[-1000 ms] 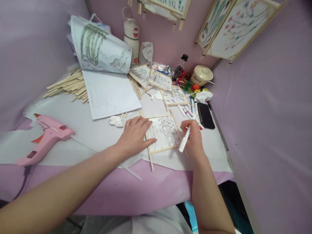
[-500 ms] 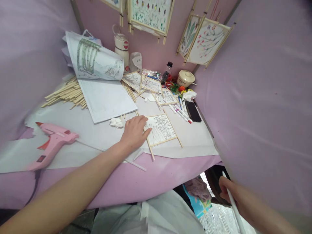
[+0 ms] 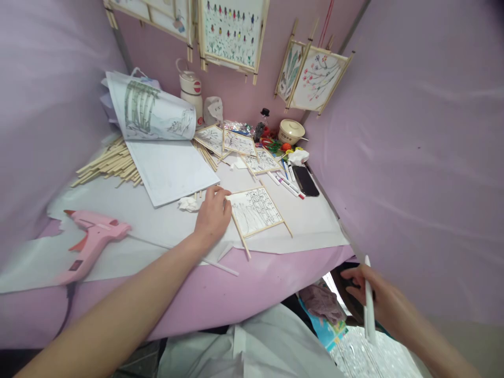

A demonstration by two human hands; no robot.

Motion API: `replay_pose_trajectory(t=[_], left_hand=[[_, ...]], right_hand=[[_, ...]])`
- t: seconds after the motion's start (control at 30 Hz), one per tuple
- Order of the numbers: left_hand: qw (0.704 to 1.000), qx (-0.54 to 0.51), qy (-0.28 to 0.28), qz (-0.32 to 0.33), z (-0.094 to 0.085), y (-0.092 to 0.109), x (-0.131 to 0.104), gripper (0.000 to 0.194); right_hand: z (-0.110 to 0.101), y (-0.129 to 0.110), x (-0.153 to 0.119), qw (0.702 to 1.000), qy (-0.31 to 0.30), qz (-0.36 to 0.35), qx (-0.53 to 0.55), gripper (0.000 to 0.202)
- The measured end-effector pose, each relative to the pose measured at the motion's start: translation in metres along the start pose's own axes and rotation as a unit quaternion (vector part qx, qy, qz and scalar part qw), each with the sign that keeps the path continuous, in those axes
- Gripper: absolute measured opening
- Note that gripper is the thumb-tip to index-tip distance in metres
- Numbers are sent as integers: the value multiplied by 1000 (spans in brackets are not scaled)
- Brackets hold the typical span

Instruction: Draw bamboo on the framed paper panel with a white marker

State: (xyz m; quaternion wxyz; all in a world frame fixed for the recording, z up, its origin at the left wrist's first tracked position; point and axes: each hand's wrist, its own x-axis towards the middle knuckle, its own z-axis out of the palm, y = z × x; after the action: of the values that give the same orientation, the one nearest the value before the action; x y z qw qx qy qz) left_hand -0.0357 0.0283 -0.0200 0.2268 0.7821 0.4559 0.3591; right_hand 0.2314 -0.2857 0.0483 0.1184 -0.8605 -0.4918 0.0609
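Drawing (image 3: 255, 211) flat on bench (image 3: 311, 226) | left hand (image 3: 212, 216) by its edge, can't tell if gripping | right hand (image 3: 382, 296) clutching white pen (image 3: 368, 310), well apart | tip: hold paper still, press softly

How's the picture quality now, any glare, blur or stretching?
Head view throughout: soft, fairly even light; glints on the crinkled silvery surface at lower right; wide-angle stretching near the edges; fine black lines on the white wood-framed drawing slightly soft.

Pretty clearly a little craft workshop nook: pink glue gun (image 3: 92, 239) lower left, wooden sticks (image 3: 114, 164) above it, markers (image 3: 290, 187) right of center. Stick-framed pictures (image 3: 232, 39) hang along the pink wall (image 3: 157, 55) up top.
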Motion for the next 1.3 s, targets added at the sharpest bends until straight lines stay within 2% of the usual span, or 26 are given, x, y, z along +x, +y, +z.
replay_pose_trajectory(t=[0.1, 0.17, 0.27, 0.37, 0.5, 0.67, 0.8, 0.9, 1.03, 1.1, 1.17, 1.23, 1.3], left_hand=[[1000, -10, -8, 4, 0, -1, 0, 26], [1000, -15, -14, 11, 0, -1, 0, 26], [1000, -14, -20, 19, 0, -1, 0, 27], [999, -4, -25, 22, -2, 1, -1, 28], [998, 25, -41, 27, -4, 4, -2, 30], [997, 55, -53, 32, -4, 4, -3, 30], [996, 45, -66, 37, -5, 2, -4, 29], [997, 15, -68, 44, -5, 1, -3, 27], [994, -68, -60, 68, -6, 2, -3, 26], [991, -110, -48, 64, -6, 3, -4, 26], [989, -144, -27, 35, -7, 5, -5, 31], [981, -195, -19, -12, -6, 5, -4, 43], [962, -263, -44, -63, -6, 3, -3, 59]], right_hand=[[3, -7, 8, 999, -44, 14, 15, 36], [7, -14, 13, 999, -12, 25, 40, 40], [18, -29, 26, 992, 30, 2, 121, 36], [33, -50, 49, 982, 15, -25, 185, 28], [55, -80, 93, 962, 22, -49, 267, 25], [84, -109, 137, 963, 18, -59, 264, 16], [98, -119, 143, 956, 7, -65, 288, 13], [101, -123, 139, 930, 27, -28, 364, 17], [100, -130, 137, 869, 44, 30, 492, 22], [99, -133, 138, 849, 56, 38, 525, 24], [98, -136, 142, 835, 85, 27, 543, 26], [96, -138, 147, 817, 109, 0, 567, 27], [94, -141, 153, 800, 120, -31, 588, 29]])
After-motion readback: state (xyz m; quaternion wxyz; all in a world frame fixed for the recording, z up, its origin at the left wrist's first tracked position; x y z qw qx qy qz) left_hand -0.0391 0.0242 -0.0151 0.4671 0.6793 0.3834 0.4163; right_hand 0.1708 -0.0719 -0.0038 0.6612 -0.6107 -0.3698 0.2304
